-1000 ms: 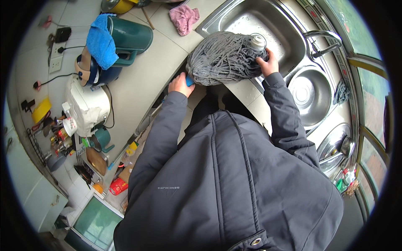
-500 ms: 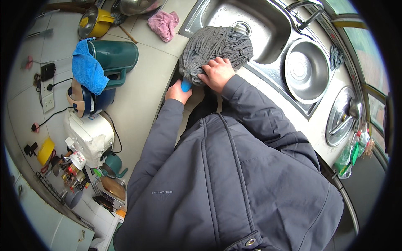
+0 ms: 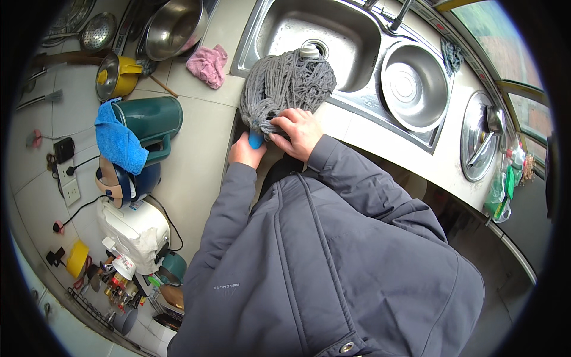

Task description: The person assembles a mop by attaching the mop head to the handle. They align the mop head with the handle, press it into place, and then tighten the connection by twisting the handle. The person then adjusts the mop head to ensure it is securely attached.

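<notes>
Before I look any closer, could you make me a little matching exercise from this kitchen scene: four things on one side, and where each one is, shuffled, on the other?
Things:
1. Grey mop head
2. Pink cloth
3. Blue towel
4. Left hand

Places:
A. Draped on the green jug
B. Around the blue handle
C. Reaching over the edge of the rectangular sink
D. Crumpled on the tiled counter, left of that sink

Right pairs: 1-C, 2-D, 3-A, 4-B
</notes>
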`<state>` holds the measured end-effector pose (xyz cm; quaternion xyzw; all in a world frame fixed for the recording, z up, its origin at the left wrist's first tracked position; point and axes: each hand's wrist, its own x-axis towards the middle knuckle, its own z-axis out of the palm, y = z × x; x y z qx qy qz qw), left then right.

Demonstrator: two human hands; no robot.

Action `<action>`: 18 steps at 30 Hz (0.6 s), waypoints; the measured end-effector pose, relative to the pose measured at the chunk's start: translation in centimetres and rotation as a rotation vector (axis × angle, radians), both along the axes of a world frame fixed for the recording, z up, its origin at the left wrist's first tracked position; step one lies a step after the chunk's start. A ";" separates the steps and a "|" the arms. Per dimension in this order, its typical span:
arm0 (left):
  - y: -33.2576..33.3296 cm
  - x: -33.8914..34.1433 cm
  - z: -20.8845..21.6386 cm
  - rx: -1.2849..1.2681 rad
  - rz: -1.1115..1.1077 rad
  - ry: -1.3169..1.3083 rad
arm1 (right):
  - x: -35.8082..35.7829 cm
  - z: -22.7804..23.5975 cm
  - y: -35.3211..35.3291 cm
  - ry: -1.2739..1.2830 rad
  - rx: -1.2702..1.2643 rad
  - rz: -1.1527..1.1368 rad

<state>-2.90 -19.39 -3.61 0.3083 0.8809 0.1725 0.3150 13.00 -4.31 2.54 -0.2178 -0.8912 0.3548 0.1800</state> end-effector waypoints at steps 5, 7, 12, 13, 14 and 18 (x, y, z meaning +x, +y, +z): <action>0.3 0.0 0.5 0.024 -0.025 -0.002 | -0.7 -0.5 1.4 0.035 0.086 -0.126; 0.3 -0.1 0.5 -0.030 -0.040 -0.033 | -0.6 -0.8 2.5 0.084 0.143 -0.198; 0.3 -0.4 0.4 -0.052 -0.075 -0.087 | 1.2 -1.2 4.4 0.127 0.109 -0.190; 0.4 -0.3 0.4 -0.062 -0.077 -0.091 | 1.4 -1.2 4.5 0.132 0.093 -0.159; 0.4 -0.3 0.4 -0.060 -0.075 -0.087 | 1.4 -1.2 4.6 0.137 0.079 -0.133; 0.5 0.2 0.7 -0.044 -0.068 -0.064 | -0.1 -1.2 4.3 0.099 0.112 0.015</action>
